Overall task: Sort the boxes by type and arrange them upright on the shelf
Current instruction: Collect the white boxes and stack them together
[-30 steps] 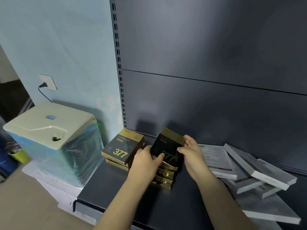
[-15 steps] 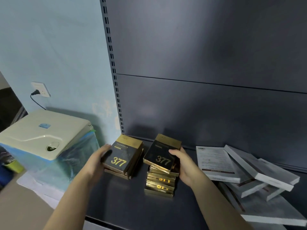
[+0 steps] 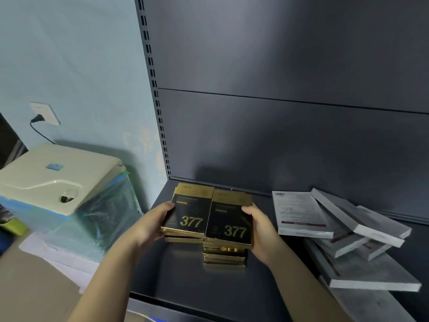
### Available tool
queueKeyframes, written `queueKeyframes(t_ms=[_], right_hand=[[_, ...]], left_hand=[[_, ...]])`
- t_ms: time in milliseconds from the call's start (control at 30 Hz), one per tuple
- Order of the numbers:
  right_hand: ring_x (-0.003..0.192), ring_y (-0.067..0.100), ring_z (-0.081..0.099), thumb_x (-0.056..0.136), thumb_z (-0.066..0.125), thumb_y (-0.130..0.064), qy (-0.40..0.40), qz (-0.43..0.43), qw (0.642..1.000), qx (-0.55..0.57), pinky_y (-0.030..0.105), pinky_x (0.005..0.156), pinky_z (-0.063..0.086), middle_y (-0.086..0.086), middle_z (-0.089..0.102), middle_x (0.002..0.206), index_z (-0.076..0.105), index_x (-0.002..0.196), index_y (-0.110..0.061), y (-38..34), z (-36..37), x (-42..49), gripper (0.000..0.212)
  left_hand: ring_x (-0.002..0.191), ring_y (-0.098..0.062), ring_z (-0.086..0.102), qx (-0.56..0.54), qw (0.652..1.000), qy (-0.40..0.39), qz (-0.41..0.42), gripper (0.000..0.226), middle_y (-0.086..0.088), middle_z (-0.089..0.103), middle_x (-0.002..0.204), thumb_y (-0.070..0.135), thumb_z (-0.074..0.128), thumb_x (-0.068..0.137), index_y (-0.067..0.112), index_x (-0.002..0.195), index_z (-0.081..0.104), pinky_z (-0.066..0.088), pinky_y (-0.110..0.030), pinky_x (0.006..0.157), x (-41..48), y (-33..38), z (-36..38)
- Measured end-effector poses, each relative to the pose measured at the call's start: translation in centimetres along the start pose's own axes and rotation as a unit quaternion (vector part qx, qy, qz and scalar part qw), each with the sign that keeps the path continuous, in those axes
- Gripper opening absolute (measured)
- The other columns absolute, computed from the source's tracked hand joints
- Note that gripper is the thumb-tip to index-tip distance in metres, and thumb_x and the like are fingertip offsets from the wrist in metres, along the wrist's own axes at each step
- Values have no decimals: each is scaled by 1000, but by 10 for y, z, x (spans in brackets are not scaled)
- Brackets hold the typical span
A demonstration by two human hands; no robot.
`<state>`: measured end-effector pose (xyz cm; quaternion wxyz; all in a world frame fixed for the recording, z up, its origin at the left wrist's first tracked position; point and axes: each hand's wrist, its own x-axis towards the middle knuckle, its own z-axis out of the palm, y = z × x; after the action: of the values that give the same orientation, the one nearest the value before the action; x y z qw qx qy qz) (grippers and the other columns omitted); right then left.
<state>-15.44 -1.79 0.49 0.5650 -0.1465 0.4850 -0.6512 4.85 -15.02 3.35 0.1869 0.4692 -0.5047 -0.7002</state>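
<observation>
The black-and-gold boxes (image 3: 189, 214) marked 377 sit toward the left end of the shelf (image 3: 176, 280) in two small bundles pressed edge to edge, faces tilted up; the left hand (image 3: 151, 226) clasps the left bundle from its outer side, thumb on the top face and fingers curled beneath; the right hand (image 3: 261, 231) clasps the right bundle (image 3: 229, 226) likewise, above a low pile (image 3: 224, 257) of the same boxes lying flat. Each grip spans several loose, glossy boxes, so the lower ones could slide out when the bundles are tipped upright; a knock could also scatter the flat pile beneath. The grey boxes (image 3: 352, 231) lie heaped well to the right, not yet sorted; a plastic-wrapped white machine (image 3: 53, 180) stands beside the shelf.
</observation>
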Motion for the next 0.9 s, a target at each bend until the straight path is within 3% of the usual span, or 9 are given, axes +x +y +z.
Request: queueKeyframes(t_ms=[167,267,333,433,533,600,700,800,900], right_hand=[[128,26,50,98,46,-20,41,0,999,4,45,103,42,6,52,140,32,148,-25,5,-18,-16,53],[137,27,41,98,44,-22,35,5,999,-19,46,110,32,5,44,148,25,151,-27,14,-24,-32,56],[138,25,40,94,51,-26,34,6,998,-44,44,118,24,5,45,148,26,151,-25,23,-20,-38,62],[135,18,44,76,65,-34,18,2,997,-69,41,120,23,0,52,142,31,150,-25,37,-10,-43,81],[130,15,47,88,57,-29,-19,16,997,-77,38,117,27,-5,57,135,43,138,-33,43,-1,-47,52],[131,14,47,82,59,-33,-21,24,998,-56,40,118,25,-6,57,136,40,140,-33,40,0,-51,61],[128,9,48,85,58,-29,20,-34,995,-87,38,116,27,-11,56,133,47,133,-34,18,-11,-60,49],[129,18,50,91,58,-13,96,-109,984,-105,40,112,37,2,53,139,54,124,-25,-19,-38,-75,35],[110,20,62,90,58,0,204,-209,935,-200,40,100,49,4,65,119,63,102,-25,-59,-71,-96,28]], left_hand=[[87,-7,57,-18,989,97,108,20,-1,64,106,14,42,100,21,104,60,43,-24,72,-13,-2,-7],[90,-3,59,24,942,198,269,20,8,65,98,5,49,93,17,101,63,45,-26,83,-43,-11,2],[85,9,59,57,918,204,335,17,9,66,97,8,54,88,16,99,63,45,-10,83,-60,-9,16],[89,6,60,74,918,149,360,20,11,68,95,18,50,80,26,93,63,44,-5,79,-68,-4,42],[87,3,60,90,920,98,369,23,16,68,95,19,50,79,35,90,63,46,-14,75,-71,-5,70],[89,0,62,103,917,64,381,26,14,67,96,19,50,81,39,92,63,46,-12,76,-74,-8,90],[89,-7,62,125,909,4,398,28,11,66,93,15,51,82,37,94,63,45,-10,76,-80,-12,124],[85,-4,60,155,910,-63,381,29,7,64,90,7,56,85,34,91,63,42,-7,75,-75,-20,162],[89,-2,57,192,917,-77,342,36,7,59,98,0,60,85,35,94,57,44,-15,84,-55,-29,197]])
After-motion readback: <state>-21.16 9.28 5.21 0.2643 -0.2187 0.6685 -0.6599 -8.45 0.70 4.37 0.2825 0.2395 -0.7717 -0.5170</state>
